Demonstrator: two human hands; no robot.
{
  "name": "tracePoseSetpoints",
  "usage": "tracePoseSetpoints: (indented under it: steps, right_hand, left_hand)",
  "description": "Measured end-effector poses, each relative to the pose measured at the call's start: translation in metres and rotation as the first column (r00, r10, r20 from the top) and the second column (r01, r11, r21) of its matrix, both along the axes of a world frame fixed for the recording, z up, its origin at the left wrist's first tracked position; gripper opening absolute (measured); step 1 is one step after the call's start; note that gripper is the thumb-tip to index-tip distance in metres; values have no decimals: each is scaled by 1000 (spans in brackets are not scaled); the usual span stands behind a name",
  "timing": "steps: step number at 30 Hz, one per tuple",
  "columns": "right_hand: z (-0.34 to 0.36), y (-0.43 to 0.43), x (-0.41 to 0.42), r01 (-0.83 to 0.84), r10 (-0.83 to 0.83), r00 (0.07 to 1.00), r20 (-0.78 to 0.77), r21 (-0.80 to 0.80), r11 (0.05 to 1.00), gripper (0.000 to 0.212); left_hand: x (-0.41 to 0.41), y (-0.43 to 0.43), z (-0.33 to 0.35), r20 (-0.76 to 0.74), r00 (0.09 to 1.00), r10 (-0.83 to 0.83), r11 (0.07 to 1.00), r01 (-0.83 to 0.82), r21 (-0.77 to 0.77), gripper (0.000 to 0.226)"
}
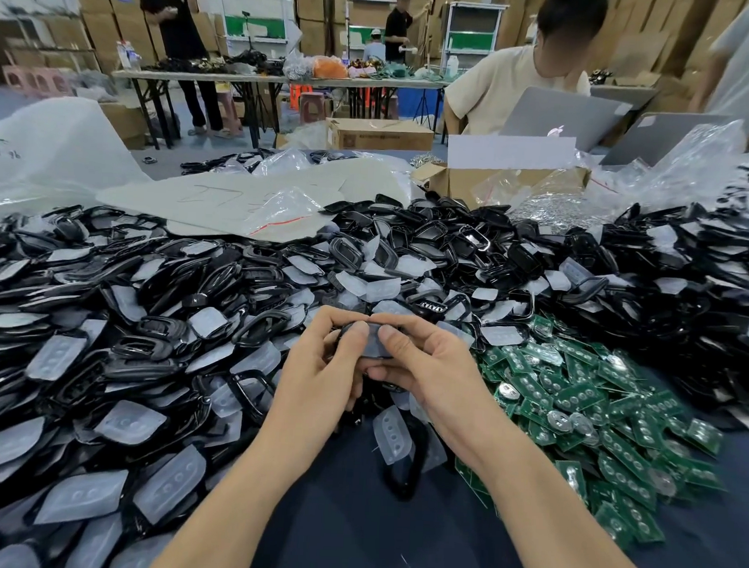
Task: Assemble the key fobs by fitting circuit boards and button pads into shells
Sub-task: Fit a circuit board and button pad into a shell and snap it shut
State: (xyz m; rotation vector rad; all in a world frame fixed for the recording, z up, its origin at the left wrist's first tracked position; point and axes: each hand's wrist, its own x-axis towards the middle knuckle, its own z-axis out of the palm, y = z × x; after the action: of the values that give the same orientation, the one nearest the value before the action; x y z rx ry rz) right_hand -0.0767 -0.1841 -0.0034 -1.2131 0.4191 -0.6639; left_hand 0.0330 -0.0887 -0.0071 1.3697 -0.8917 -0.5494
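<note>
The left hand (318, 363) and the right hand (425, 367) meet at the centre of the view. Both are curled around one black plastic key-fob shell (375, 345), thumbs pressed side by side on a greyish translucent pad on its upper face and fingers wrapped beneath it. The shell is held just above the dark blue cloth-covered worktop (353, 523). At 6 o'clock from the hands, a loose translucent silicone button pad (392, 435) lies on the cloth beside a black ring-shaped frame. From 3 to 5 o'clock spreads a pile of green circuit boards (595, 405), several carrying round silver cells. From 7 round to 2 o'clock, a deep heap of black shells mixed with translucent pads (105, 315) covers the worktop. Further out at 12 o'clock lies a clear plastic bag with a red seal strip (277, 211), and at 1 o'clock stands an open brown cardboard box (463, 182).
</note>
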Motion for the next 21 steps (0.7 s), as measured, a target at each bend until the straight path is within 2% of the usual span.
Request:
tracePoseSetpoints:
  steps: [10, 21]
  right_hand:
    - [0, -4, 2, -7, -1, 998, 59, 145, 989, 22]
    - [0, -6, 1, 9, -13, 998, 57, 85, 996, 23]
  left_hand:
    - [-2, 2, 1, 37, 999, -1, 1000, 0, 9, 31]
    - [0, 1, -2, 114, 993, -2, 1000, 1, 16, 28]
